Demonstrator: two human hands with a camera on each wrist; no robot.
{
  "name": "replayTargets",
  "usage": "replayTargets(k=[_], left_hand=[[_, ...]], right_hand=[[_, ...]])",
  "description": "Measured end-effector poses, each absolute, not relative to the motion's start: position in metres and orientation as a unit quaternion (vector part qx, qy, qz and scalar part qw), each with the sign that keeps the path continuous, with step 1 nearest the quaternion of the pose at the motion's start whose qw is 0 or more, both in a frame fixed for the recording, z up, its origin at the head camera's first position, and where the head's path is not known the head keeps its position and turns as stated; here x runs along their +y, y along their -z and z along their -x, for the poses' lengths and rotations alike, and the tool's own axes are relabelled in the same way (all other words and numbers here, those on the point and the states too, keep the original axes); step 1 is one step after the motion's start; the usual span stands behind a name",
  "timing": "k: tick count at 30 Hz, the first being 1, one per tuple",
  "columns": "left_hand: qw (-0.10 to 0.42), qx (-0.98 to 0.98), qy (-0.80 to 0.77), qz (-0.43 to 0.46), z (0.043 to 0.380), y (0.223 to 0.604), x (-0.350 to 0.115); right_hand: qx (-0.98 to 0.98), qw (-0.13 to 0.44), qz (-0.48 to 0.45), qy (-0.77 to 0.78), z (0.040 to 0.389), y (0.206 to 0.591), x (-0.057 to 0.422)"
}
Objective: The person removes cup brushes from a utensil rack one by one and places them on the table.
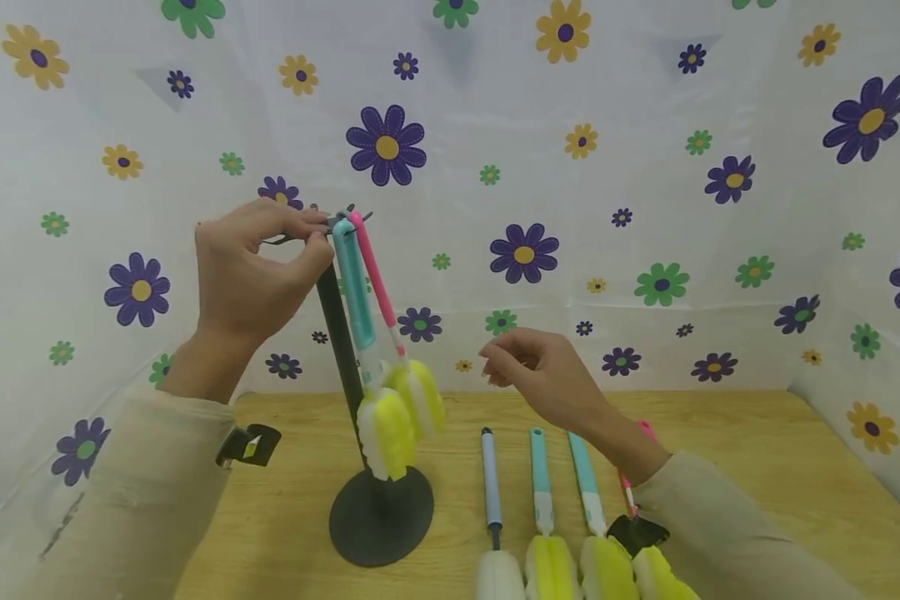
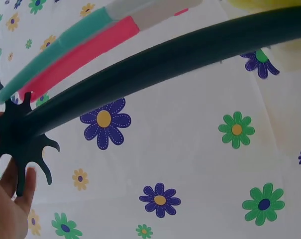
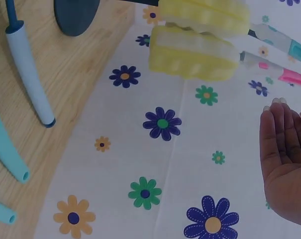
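A dark stand (image 1: 337, 325) with a round base leans at a slight tilt in the head view. My left hand (image 1: 258, 271) pinches its hooked top (image 2: 22, 134) between thumb and fingers. From its hooks hang two sponge brushes, one with a teal handle (image 1: 355, 287) and one with a pink handle (image 1: 376, 271). Their yellow-and-white sponge heads (image 1: 387, 433) dangle beside the pole. To the right of the stand my right hand (image 1: 543, 379) is raised over the table, fingers loosely bent and holding nothing; the right wrist view shows its palm (image 3: 289, 184).
On the wooden table (image 1: 285, 467) lies a row of brushes: one with a grey-blue handle (image 1: 491, 479), two with teal handles (image 1: 541, 471), and a pink-handled one (image 1: 647, 430) partly behind my right arm. A flower-printed sheet (image 1: 450, 208) hangs behind the table.
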State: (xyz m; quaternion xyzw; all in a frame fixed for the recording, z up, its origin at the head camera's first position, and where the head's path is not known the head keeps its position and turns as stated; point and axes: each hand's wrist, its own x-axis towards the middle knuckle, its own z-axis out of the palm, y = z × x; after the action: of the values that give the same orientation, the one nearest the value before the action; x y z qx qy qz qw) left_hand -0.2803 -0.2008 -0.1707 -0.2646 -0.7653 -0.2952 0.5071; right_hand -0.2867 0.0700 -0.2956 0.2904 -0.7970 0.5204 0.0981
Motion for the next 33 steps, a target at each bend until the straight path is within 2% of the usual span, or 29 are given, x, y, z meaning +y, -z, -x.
replayTargets(k=[5, 9, 22, 27, 33], left_hand=[[0.548, -0.776, 0.214, 0.227, 0.274, 0.171, -0.195], [0.555, -0.786, 0.164, 0.217, 0.268, 0.172, -0.191], [0.587, -0.776, 0.106, 0.204, 0.263, 0.178, -0.188], [0.599, -0.767, 0.092, 0.211, 0.264, 0.177, -0.189], [0.584, -0.770, 0.112, 0.231, 0.263, 0.179, -0.190]], right_hand=[[-0.786, 0.094, -0.312, -0.526, 0.273, 0.277, 0.053], [-0.770, 0.104, -0.325, -0.540, 0.265, 0.266, 0.037], [-0.758, 0.176, -0.342, -0.527, 0.277, 0.274, -0.019], [-0.748, 0.175, -0.322, -0.554, 0.281, 0.277, -0.031], [-0.729, 0.181, -0.312, -0.581, 0.283, 0.281, -0.044]])
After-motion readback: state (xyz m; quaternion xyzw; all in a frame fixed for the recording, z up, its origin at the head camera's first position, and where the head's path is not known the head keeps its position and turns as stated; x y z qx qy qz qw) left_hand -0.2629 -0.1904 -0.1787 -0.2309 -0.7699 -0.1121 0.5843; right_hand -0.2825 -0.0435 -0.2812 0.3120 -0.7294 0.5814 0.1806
